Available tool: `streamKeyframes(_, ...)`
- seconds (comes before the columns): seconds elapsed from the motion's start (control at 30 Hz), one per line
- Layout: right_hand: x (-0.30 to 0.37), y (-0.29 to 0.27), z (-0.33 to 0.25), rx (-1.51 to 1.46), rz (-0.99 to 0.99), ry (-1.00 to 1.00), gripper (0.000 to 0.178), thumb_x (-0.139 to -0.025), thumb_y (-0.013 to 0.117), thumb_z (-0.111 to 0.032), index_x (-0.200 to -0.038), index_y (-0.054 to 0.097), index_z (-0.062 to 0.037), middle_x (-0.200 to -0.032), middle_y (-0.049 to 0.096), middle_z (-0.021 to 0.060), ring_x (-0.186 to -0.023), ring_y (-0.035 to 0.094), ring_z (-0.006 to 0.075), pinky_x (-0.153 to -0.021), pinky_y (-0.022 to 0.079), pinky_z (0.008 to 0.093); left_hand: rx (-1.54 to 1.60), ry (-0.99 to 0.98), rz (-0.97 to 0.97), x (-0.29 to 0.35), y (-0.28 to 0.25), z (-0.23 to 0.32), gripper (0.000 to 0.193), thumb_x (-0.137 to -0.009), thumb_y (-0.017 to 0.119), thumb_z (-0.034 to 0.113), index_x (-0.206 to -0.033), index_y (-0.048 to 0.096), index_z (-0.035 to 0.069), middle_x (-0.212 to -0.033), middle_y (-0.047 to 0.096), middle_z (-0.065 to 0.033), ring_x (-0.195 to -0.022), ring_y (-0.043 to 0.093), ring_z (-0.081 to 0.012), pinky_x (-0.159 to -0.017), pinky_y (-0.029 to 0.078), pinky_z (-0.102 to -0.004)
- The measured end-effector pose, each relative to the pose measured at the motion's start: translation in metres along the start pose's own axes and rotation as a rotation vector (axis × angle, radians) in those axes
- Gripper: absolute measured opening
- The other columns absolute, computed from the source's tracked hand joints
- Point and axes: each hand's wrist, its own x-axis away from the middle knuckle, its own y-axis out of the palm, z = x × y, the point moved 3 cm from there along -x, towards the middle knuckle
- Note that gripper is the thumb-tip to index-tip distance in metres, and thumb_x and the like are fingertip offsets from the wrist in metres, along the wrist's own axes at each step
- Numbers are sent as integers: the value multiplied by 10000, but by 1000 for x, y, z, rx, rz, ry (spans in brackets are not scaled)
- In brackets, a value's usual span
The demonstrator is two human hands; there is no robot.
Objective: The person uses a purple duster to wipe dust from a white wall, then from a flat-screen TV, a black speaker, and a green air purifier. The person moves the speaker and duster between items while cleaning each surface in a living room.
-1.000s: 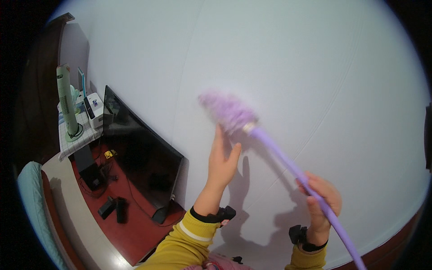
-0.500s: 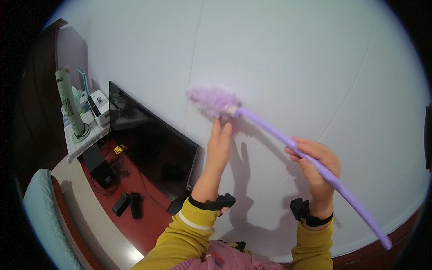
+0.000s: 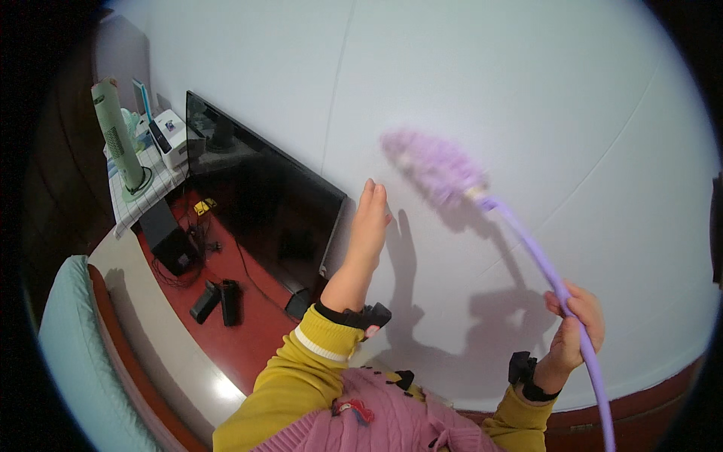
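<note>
A purple fluffy duster with a long, slightly bent handle is held up against the pale wall. My right hand, at the right, has its fingers wrapped round the handle, which runs down past the lower edge. The fluffy head is a little smeared by motion, and a shadow falls beneath it. Left of the duster, my left hand is raised with fingers stretched upward and holds nothing. It is apart from the duster head. Both wrists carry black straps with small black devices.
A large black television leans at the left on a red surface, with a black box, cables and a yellow toy car. A pale green tower fan and a white box stand behind. Blue padding lies lower left.
The duster head has moved right, away from my left hand, and its handle now stands steeper. My right hand has shifted right and down. My left hand stays raised.
</note>
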Motion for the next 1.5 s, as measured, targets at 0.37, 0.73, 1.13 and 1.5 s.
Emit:
streamKeyframes(0.37, 46, 35, 18, -89, -142, 281, 130, -909, 640, -29, -1002, 686, 50, -1053, 695, 240, -910, 737, 315, -774, 617, 365, 182, -325, 181, 14, -39, -80, 717, -1056, 416, 533, -1534, 303, 10, -1537, 369, -187, -1446, 337, -350, -1120, 373, -553)
streamKeyframes(0.73, 90, 68, 62, -92, -168, 493, 106, -885, 659, 11, -972, 719, 11, -987, 751, 162, -925, 729, 246, -839, 568, 335, 282, -548, 259, 27, -65, -141, 724, -1064, 331, 551, -1524, 281, -7, -1529, 362, -222, -1400, 385, -406, -1112, 373, -607)
streamKeyframes(1.13, 149, 81, 96, -253, -92, 816, 149, -939, 590, 21, -1028, 693, 82, -1105, 697, 189, -1028, 721, 281, -867, 612, 333, 338, -871, 654, 32, -120, -252, 791, -1038, 226, 598, -1583, 162, 29, -1628, 206, -212, -1493, 256, -394, -1184, 253, -621)
streamKeyframes(1.5, 203, 94, 132, -172, -99, 938, 138, -903, 703, -86, -985, 724, 23, -876, 730, 124, -809, 698, 183, -734, 555, 297, 493, -1091, 624, 61, -168, -302, 749, -993, 313, 559, -1619, 133, 189, -1691, 92, -101, -1544, 107, -381, -1201, 135, -637)
